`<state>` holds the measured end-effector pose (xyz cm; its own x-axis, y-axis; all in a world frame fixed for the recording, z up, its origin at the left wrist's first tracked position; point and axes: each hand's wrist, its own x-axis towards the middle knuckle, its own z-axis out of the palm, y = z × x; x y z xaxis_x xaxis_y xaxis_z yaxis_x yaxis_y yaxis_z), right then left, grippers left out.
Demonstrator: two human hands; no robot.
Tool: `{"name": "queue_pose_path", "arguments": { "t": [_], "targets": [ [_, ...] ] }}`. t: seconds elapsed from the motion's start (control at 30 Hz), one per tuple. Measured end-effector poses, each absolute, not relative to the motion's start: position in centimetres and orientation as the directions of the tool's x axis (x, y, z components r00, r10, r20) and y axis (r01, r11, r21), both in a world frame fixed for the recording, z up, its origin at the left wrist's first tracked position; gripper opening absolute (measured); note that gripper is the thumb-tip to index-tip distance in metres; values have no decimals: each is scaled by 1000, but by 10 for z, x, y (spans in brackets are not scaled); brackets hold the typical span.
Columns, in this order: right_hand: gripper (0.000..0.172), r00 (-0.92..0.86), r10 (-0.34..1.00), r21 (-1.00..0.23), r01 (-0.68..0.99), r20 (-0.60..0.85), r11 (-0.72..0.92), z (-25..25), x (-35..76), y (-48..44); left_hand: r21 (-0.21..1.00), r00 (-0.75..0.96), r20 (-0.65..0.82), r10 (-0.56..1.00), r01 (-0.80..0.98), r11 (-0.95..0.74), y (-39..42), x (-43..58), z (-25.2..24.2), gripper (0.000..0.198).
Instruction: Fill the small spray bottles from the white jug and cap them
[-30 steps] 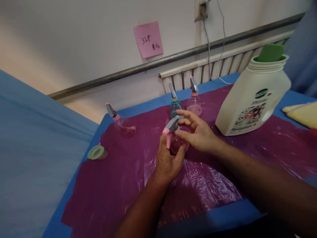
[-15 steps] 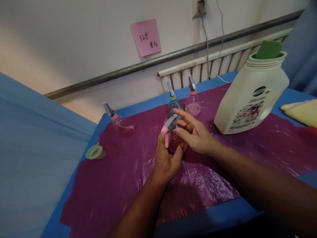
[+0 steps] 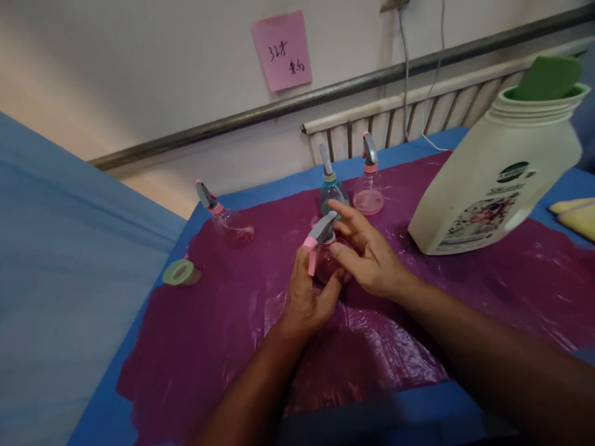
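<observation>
A clear spray bottle [image 3: 326, 263] with a grey and pink trigger head [image 3: 320, 232] stands between my hands at the middle of the table. My left hand [image 3: 307, 296] is wrapped round its lower body, thumb on the near side. My right hand [image 3: 372, 254] curves about the bottle's neck, its thumb at the collar and its index finger raised behind the head. The right hand's other fingers are partly hidden. Behind it stand a blue spray bottle [image 3: 332, 193] with a grey head and a pink-collared spray bottle [image 3: 369, 198] with pink liquid.
Another spray bottle [image 3: 230, 228] stands at the left, with a pale green cup [image 3: 180, 272] nearer. A large cream jug [image 3: 483, 179] with a green scoop [image 3: 548, 77] stands at the right. Purple plastic sheeting [image 3: 223, 328] covers the blue table. A yellow cloth [image 3: 576, 217] lies far right.
The camera view has shifted slightly, so the jug appears farther right and closer. Both hands keep nearly the same places about the spray bottle.
</observation>
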<state>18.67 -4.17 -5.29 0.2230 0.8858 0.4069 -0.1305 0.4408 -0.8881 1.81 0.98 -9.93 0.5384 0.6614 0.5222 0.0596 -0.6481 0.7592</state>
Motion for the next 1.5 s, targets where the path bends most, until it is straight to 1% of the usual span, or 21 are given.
{"name": "queue_pose_path", "arguments": {
  "t": [0.13,0.23,0.3,0.4,0.5,0.6,0.7,0.8,0.9,1.03,1.1,1.17,1.23,1.33,1.5],
  "targets": [
    [65,217,908,-903,-167,358,396,-57,188,-44,803,543,468,697,67,-592,9,17,-99,79],
    [66,223,913,-913,-151,343,380,-58,189,-43,799,535,468,704,85,-595,8,18,-95,75],
    [65,229,912,-920,-121,341,374,-58,191,-44,781,529,483,697,99,-616,8,20,-92,72],
    [64,283,883,-918,-22,374,396,-56,195,-45,765,533,485,694,127,-632,8,21,-89,71],
    [65,334,851,-907,37,406,419,-55,194,-44,733,526,503,686,161,-661,7,22,-87,75],
    [68,356,841,-903,23,408,429,-55,190,-39,699,528,532,662,168,-695,7,20,-85,85],
    [72,367,837,-900,6,407,435,-58,186,-33,706,533,531,658,150,-692,8,19,-84,85],
    [74,357,845,-907,19,399,420,-59,185,-31,705,532,535,657,147,-694,9,18,-83,79],
    [76,297,855,-899,21,424,438,-57,185,-35,701,533,547,646,131,-701,9,18,-84,80],
    [67,194,873,-887,-22,448,461,-52,188,-42,724,540,529,654,115,-680,9,19,-83,84],
    [62,194,878,-893,-25,437,450,-51,190,-43,732,544,522,657,110,-672,8,19,-82,83],
    [61,226,870,-893,5,439,449,-51,193,-42,734,544,514,663,121,-669,7,19,-81,78],
    [64,269,852,-890,56,450,452,-52,195,-41,733,546,507,667,134,-667,6,18,-81,75],
    [69,330,822,-884,113,465,454,-54,195,-36,726,562,511,650,123,-677,7,17,-82,77],
    [81,363,809,-881,82,463,467,-56,193,-31,726,581,516,630,94,-681,6,20,-80,83]
  ]
}}
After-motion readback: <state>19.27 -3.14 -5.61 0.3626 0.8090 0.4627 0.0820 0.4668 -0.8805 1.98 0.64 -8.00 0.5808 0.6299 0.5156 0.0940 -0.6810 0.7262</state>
